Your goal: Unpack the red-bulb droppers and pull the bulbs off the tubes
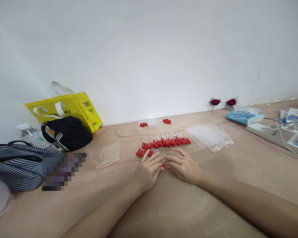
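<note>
Near the centre of the frame, just below the row of red-tipped sticks (173, 142), the left hand (147, 169) and right hand (185, 166) curve narrowly around a small red-tipped bundle (163, 165); I cannot tell whether either grip holds it. Light, even fingertip pressure should keep its thin stems (159, 153) aligned.

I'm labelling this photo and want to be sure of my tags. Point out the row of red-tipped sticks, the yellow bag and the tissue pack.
Red-tipped sticks (167, 142): head view, on a red tip mid-row.
Yellow bag (78, 109): head view, on its side.
Tissue pack (244, 117): head view, on its blue wrapper.
</note>
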Demonstrator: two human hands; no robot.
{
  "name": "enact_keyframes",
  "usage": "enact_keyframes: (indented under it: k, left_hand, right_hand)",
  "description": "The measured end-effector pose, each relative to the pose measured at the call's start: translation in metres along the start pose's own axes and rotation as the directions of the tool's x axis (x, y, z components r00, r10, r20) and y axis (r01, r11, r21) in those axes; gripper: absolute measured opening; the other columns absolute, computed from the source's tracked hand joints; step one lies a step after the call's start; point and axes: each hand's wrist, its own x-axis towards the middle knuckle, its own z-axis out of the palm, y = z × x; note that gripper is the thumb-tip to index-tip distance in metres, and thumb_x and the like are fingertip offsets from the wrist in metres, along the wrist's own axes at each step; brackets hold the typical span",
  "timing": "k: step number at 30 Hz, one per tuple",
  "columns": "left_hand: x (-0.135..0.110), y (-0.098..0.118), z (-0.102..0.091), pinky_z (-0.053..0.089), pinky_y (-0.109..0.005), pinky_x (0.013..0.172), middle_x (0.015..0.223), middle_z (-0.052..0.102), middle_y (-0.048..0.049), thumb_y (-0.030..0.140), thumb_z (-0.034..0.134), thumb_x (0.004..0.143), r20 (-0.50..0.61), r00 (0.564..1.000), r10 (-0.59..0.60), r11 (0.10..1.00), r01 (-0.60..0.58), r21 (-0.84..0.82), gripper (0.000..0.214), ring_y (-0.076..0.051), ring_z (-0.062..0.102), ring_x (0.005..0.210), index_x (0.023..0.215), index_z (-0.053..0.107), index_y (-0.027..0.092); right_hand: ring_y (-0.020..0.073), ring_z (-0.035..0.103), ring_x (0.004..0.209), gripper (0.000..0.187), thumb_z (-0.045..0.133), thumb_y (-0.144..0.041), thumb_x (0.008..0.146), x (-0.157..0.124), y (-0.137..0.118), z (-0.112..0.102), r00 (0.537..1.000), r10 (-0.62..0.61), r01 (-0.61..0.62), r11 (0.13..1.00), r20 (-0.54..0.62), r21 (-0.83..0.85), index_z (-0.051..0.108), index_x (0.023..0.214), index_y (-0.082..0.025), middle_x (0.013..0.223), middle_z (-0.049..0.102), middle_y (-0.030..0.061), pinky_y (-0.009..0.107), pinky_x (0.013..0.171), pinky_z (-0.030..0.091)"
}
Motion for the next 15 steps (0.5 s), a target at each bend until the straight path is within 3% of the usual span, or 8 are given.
enact_keyframes:
  k: [7, 15]
  left_hand:
    - [-0.0020, 0.0000, -0.0042, 0.008, -0.057, 0.103, 0.099, 0.067, -0.0009, 0.021, 0.047, 0.083, -0.061, 0.997, 0.049, 0.999, -0.048, 0.018, 0.016, -0.022, 0.055, 0.104, 0.077, 0.062, 0.021]
    - [-0.0024, 0.0023, -0.0058, 0.006, -0.054, 0.105, 0.108, 0.062, -0.0061, 0.015, 0.042, 0.085, -0.037, 0.995, 0.095, 0.995, -0.095, 0.014, 0.018, -0.021, 0.053, 0.108, 0.085, 0.060, 0.018]
  right_hand:
    - [0.0109, 0.060, 0.074, 0.020, 0.037, -0.015, 0.087, -0.0011, 0.0001, -0.0022, 0.999, -0.018, 0.018, 1.000, 0.032, 0.000, 0.056, 0.080, -0.017, 0.101, 0.063, 0.0028, 0.042, 0.097, 0.027]
    - [0.0124, 0.060, 0.077, 0.020, 0.037, -0.014, 0.086, -0.0005, -0.0023, -0.0016, 0.998, -0.056, 0.057, 0.997, 0.020, -0.050, 0.055, 0.080, -0.018, 0.106, 0.062, 0.0041, 0.043, 0.096, 0.027]
